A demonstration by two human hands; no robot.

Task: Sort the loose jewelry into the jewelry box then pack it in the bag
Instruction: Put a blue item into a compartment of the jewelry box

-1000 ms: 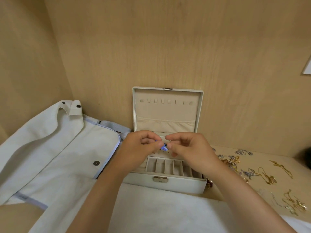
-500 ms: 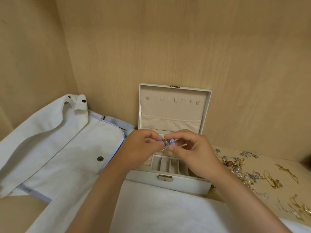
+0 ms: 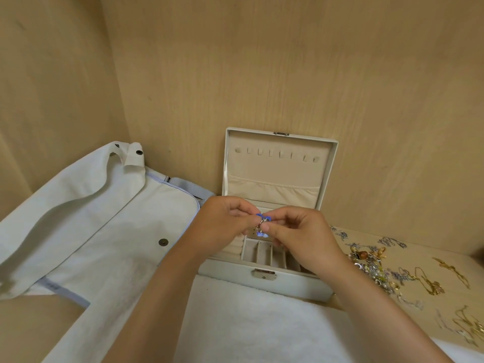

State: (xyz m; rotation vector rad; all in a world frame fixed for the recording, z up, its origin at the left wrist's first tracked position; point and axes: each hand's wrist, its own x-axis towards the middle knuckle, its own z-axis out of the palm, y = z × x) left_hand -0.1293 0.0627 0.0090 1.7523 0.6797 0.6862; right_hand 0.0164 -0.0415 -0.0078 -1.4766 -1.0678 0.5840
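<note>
Pale-wood nook for a setting, worktop (image 3: pixel 432 247) low at right. Pinched one small blue-and-silver piece (image 3: pixel 262 221) between both hands: left hand (image 3: pixel 222 226) on the upper blue end, right hand (image 3: pixel 296 234) on the lower part, thumb and forefinger tips of each closed on it, other fingers curled. Couldn't tell earring from charm, too small. Hung roughly upright, long axis top to bottom, silver link in the middle. Hovered right above the open jewelry box (image 3: pixel 275 284), just behind the row of narrow compartments (image 3: pixel 264 255). So: straight down and a touch toward the body from the hands, both equally near. Judged a short drop, probably off the right hand. Had lid (image 3: pixel 277 163) upright against the back wall, hooks and pocket bare. Had white bag (image 3: pixel 104 231) flat at left, just beside the box. Had white towel (image 3: pixel 248 323) in front of the box, nearer the body. Left loose jewelry (image 3: pixel 377 268) tangled on the worktop right of the box, near the right wrist. Plenty unsorted, bag not packed; judged early in the task.
</note>
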